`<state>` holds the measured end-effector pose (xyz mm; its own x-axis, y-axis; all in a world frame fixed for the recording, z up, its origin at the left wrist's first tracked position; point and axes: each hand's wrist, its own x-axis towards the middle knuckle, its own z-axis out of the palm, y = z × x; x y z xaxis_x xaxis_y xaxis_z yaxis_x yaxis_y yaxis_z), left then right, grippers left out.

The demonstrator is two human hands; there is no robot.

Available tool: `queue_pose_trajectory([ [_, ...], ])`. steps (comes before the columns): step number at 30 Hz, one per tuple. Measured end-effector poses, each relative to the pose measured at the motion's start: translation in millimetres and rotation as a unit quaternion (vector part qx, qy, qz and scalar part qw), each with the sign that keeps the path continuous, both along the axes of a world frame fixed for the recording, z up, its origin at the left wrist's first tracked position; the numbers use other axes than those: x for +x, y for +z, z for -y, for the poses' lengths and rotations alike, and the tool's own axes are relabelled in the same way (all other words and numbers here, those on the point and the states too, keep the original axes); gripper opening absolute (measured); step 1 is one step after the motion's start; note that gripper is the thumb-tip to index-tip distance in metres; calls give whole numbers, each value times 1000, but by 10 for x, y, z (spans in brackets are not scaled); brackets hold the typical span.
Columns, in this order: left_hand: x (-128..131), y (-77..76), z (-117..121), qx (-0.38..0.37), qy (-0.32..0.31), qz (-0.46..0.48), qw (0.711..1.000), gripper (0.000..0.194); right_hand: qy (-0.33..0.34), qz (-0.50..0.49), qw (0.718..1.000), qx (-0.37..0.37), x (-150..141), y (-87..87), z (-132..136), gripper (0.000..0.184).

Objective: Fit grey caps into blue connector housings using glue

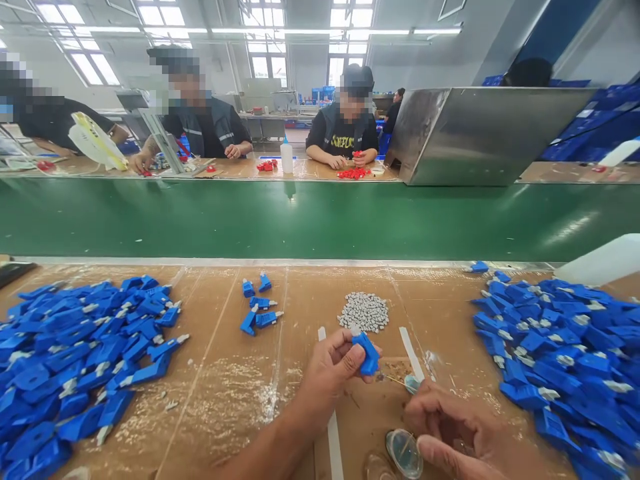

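Left fingers (353, 360) pinch a blue piece (369, 355), right fingers (423, 402) curl, grip unclear, and a thin rod (395, 381) shows between them, apparently a tooling step calling for steady alignment.

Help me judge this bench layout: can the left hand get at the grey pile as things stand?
Probably yes: the left hand is close to the grey pile, with no barrier visible between them, though the blue part it holds would likely hinder picking.
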<state>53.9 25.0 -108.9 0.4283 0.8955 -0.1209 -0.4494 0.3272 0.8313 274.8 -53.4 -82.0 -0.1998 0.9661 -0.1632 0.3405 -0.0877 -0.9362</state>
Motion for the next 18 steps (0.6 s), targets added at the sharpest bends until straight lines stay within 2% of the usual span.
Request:
queue_pose_trajectory([
  [4,18,-20,-8,-37,11,-8,999,53,14,-3,1000,-1,28,-209,101,41],
  [7,26,-16,-11,-52,17,-9,998,55,8,28,999,28,-12,-254,93,40],
  [13,15,-20,-29,-61,19,-13,998,51,53,104,977,181,-12,-232,91,21],
  [15,4,-13,-30,-61,20,-14,998,50,72,128,962,231,-13,-190,106,23],
  [18,0,2,-19,-75,18,-12,997,48,106,154,951,246,-14,-64,127,27],
])
